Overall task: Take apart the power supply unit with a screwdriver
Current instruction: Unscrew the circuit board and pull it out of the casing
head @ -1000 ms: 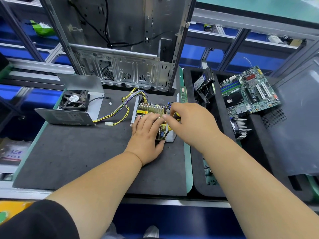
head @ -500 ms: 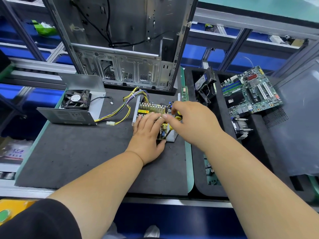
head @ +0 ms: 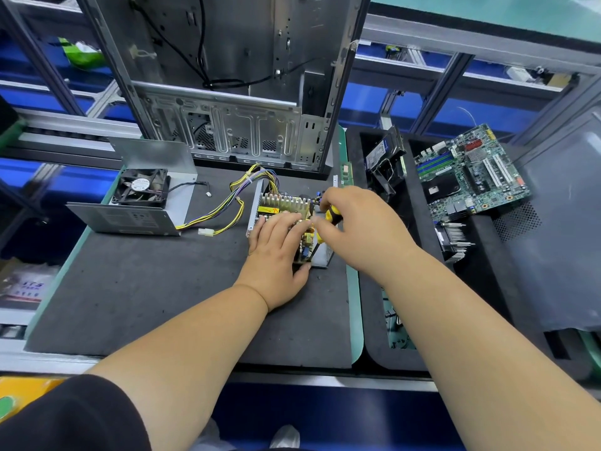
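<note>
At the far left of the dark grey foam work mat [head: 130, 288] lies a bent grey sheet-metal cover [head: 130, 216] with a square black cooling fan [head: 142, 189] mounted inside it. A bundle of yellow, black and purple wires [head: 227, 206] runs from beside the cover toward the opened power supply unit [head: 286, 219], a shallow metal tray holding a yellowish circuit board with finned heat sinks, lying flat on the mat just in front of the upright silver computer case [head: 234, 92]. The left hand [head: 276, 255] rests palm-down on the near part of the board, fingers spread flat over it and thumb against the tray's near edge, pressing rather than gripping. Just right of it, the right hand [head: 361, 229] closes thumb and fingers round a yellow-and-black screwdriver handle [head: 331, 218], held over the unit's right side; the tip is hidden. Farther right, in a black foam tray [head: 487, 288], sit a black drive bracket [head: 387, 167] and a green motherboard [head: 471, 177].
</note>
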Available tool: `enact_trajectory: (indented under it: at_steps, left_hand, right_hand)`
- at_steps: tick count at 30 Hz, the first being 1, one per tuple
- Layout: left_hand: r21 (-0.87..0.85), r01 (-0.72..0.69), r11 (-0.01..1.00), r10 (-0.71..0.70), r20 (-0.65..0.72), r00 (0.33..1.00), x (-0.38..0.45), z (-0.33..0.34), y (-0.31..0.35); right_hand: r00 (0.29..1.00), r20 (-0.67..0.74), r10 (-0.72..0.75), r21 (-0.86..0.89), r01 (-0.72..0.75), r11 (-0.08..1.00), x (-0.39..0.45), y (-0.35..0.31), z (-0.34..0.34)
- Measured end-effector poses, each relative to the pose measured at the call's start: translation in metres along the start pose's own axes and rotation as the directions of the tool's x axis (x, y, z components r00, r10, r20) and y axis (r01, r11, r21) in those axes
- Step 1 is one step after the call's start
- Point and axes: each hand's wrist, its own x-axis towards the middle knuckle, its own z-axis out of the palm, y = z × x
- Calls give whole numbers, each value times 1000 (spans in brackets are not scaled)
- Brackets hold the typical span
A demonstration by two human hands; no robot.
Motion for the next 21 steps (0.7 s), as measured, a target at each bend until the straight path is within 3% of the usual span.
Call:
enact_trajectory:
  at_steps: [3, 10, 17, 21]
  left_hand:
    - [12, -5, 1000, 5, -5, 1000, 0, 1, 0]
    - [1, -2, 1000, 2, -2, 1000, 0, -1, 0]
    - [9, 5, 1000, -5, 11, 1000, 0, -1, 1]
    - [-3, 4, 1000, -4, 10, 1000, 0, -2, 1]
  right_hand:
    - [1000, -1, 16, -71, -16, 997, 0, -2, 0]
    - [999, 41, -11, 39, 10, 999, 1, -3, -4]
    - [1000, 15, 8, -118, -6, 993, 2, 1, -1]
    - [1000, 13, 2, -10, -2, 1000, 3, 0, -1]
